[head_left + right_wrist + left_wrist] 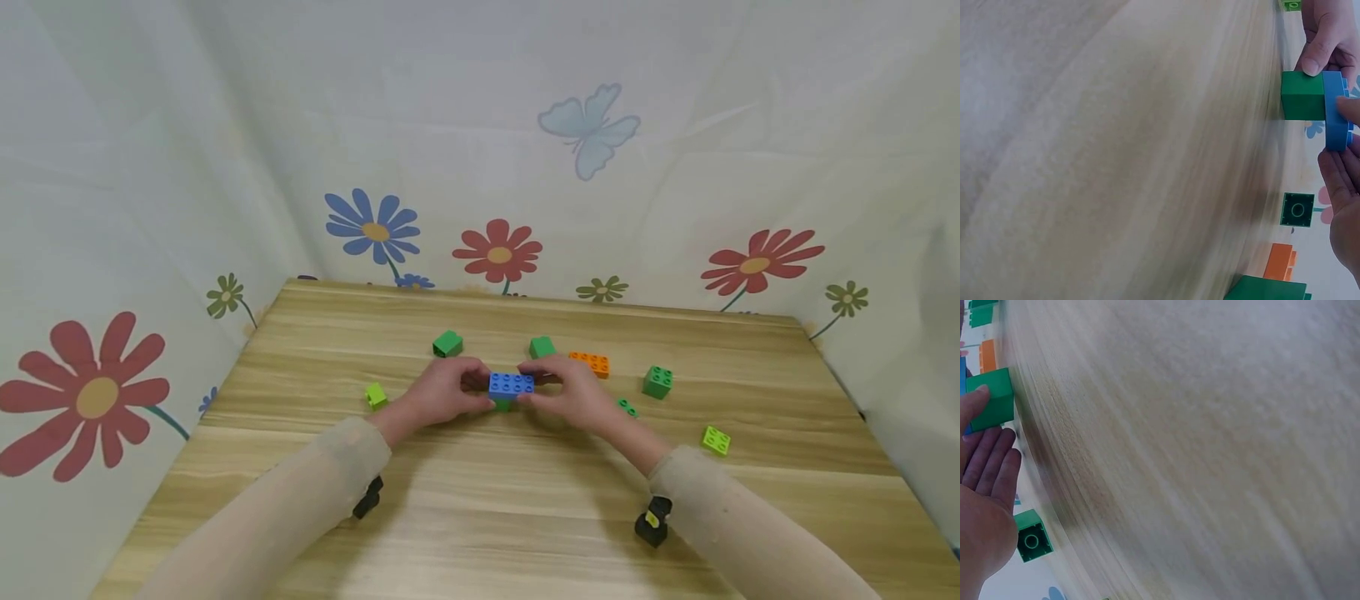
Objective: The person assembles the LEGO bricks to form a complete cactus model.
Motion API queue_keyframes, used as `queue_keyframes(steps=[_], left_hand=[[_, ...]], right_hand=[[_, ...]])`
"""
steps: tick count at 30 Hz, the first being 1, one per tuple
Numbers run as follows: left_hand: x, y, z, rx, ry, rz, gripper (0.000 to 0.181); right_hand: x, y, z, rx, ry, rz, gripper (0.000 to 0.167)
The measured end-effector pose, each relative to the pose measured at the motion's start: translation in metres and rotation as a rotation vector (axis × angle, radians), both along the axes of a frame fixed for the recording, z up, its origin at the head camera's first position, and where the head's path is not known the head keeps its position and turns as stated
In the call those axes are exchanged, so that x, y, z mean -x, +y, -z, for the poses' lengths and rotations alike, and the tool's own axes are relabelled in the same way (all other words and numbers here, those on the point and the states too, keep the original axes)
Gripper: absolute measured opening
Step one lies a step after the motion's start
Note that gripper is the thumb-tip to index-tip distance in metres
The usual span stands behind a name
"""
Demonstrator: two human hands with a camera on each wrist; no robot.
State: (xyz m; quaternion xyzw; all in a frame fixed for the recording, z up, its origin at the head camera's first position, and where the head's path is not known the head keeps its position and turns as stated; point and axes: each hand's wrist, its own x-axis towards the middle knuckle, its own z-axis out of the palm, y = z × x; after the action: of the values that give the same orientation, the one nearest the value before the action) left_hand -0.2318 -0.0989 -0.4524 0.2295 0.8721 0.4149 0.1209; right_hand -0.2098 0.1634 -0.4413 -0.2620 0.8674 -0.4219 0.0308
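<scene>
A blue brick (pixel 512 385) with two rows of studs lies on top of a green block (pixel 1302 95), sticking out past it toward the right hand. The left hand (pixel 448 390) grips the pair from the left, its thumb on the green block (pixel 994 399) in the left wrist view. From the right, the right hand (pixel 568 392) pinches the blue brick (pixel 1335 111) between thumb and fingers. The green block's underside is hidden in the head view.
Behind the hands lie two green blocks (pixel 447 344) (pixel 542 347) and an orange brick (pixel 591 364). A studded green block (pixel 657 382), a partly hidden green brick (pixel 627 407) and a lime brick (pixel 716 440) are at right; another lime brick (pixel 376 397) is by the left wrist.
</scene>
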Motion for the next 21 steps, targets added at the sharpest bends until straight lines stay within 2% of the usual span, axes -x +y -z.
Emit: queue_keyframes(steps=[8,21], left_hand=[[0.0006,0.0003,0.0020,0.004,0.000,-0.009,0.029],[-0.0016,-0.0002,-0.0006,0.023,-0.016,-0.017,0.030]], right_hand=[[-0.0009,0.0003,0.0062,0.018,-0.027,0.027,0.046],[-0.0049,-0.0004,0.0070,0.049,-0.008,0.048,0.040]])
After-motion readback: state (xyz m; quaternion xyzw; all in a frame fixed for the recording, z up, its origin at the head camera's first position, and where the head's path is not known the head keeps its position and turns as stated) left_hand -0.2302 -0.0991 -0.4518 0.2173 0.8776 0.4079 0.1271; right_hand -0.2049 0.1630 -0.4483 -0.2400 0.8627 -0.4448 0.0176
